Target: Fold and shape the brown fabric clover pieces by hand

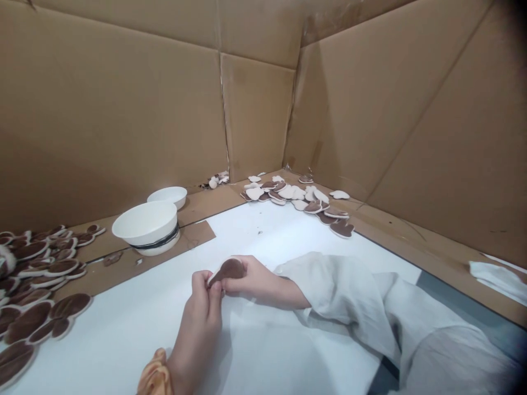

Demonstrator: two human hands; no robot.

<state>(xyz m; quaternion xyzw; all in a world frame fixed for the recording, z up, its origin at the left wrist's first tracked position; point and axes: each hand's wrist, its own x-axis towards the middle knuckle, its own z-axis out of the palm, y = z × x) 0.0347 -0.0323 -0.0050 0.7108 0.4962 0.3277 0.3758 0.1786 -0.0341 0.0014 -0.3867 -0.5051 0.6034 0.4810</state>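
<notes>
A brown fabric piece with a white edge (231, 269) is held above the white board (263, 351) near the middle of the view. My left hand (205, 304) pinches its lower left end between thumb and fingers. My right hand (256, 281) grips its right side, with the thumb at the lower edge. Both hands are close together, their fingertips almost meeting at the piece's narrow end. Some of the fingers are hidden behind the piece.
Brown pieces (31, 321) lie heaped at the left. Two white bowls, a larger one (150, 249) with a black band and a smaller one (168, 196), stand back left. White and brown pieces (292, 192) are spread at the back. Cardboard walls (123, 99) surround the board.
</notes>
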